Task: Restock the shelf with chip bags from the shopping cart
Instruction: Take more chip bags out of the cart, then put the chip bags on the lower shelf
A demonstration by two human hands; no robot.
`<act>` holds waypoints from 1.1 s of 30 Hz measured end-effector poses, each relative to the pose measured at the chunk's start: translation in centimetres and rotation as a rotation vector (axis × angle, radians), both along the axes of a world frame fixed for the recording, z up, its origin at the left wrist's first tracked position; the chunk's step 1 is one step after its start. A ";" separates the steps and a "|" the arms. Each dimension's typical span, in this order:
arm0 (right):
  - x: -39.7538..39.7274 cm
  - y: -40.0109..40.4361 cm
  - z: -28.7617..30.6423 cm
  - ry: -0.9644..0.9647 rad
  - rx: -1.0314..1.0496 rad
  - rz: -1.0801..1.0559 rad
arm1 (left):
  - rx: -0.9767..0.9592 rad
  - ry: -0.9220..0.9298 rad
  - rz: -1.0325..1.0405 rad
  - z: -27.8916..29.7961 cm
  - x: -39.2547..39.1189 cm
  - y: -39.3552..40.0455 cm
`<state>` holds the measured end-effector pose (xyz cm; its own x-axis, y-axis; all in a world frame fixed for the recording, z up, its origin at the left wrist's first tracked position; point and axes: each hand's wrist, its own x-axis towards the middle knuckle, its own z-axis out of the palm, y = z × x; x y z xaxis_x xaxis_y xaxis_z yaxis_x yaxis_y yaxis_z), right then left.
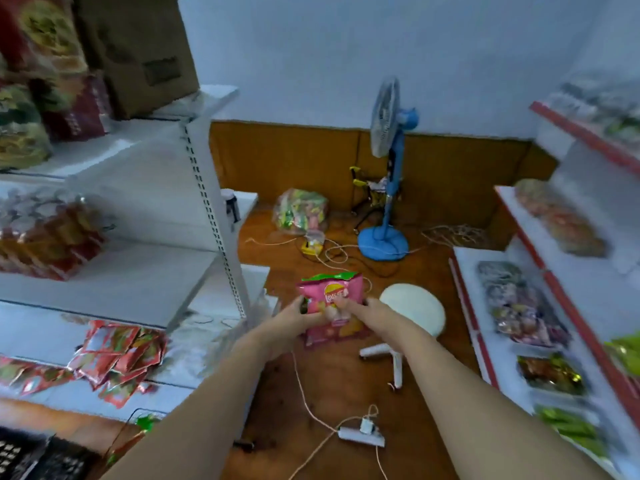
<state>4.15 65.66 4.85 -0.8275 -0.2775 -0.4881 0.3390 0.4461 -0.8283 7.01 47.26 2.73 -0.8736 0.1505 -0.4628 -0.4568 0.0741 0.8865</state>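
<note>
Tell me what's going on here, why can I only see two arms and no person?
The camera sits on the person's head and looks down, so you see only their arms. This is a small shop. Both hands, the left hand and the right hand, hold a pink chip bag out in front. White shelves with red packets stand on the left, and more snack shelves on the right. On the brown floor you can see a blue fan, a white stool and a power strip with cords.
</note>
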 end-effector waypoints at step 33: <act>-8.7 48.0 -7.3 0.124 -0.139 -1.258 | -0.190 0.110 -0.803 -12.2 -26.7 58.5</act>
